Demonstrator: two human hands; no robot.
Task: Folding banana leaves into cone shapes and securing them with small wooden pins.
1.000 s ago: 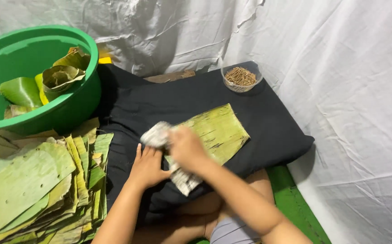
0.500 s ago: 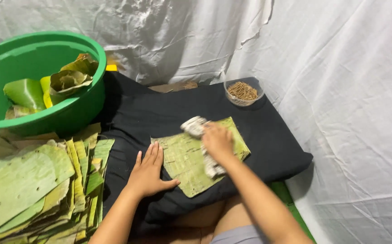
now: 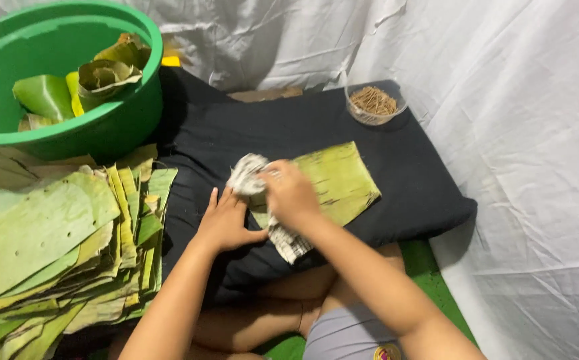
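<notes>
Nearest the camera: the person sits cross-legged, with bent knees and grey shorts (image 3: 349, 333) at the bottom edge.

Left hand (image 3: 226, 223) lies flat, fingers spread, on the near left end of the banana leaf (image 3: 339, 180), pinning it to the black cushion (image 3: 403, 153); it grips nothing.

Right hand (image 3: 289, 197) is closed around a checked cloth (image 3: 253, 175), bunched at the leaf's left end, a tail of it trailing toward the knees.

Change: half a second ago the right hand and cloth were out at the leaf's far right portion; now they are back at the left end, close beside the pinning hand. A second ago they sat near this same spot. My reading is a wiping stroke run out and back, so this leaf is still being cleaned. The left hand has hardly shifted.

Left of the cushion: a stack of flat leaves (image 3: 49, 247), pale green, some with holes.

Farther: a green basin (image 3: 113, 130) holding rolled leaves (image 3: 106, 73). At the cushion's far right corner is a clear bowl (image 3: 375, 107) of thin brown sticks. A white sheet (image 3: 503, 100) backs everything.
</notes>
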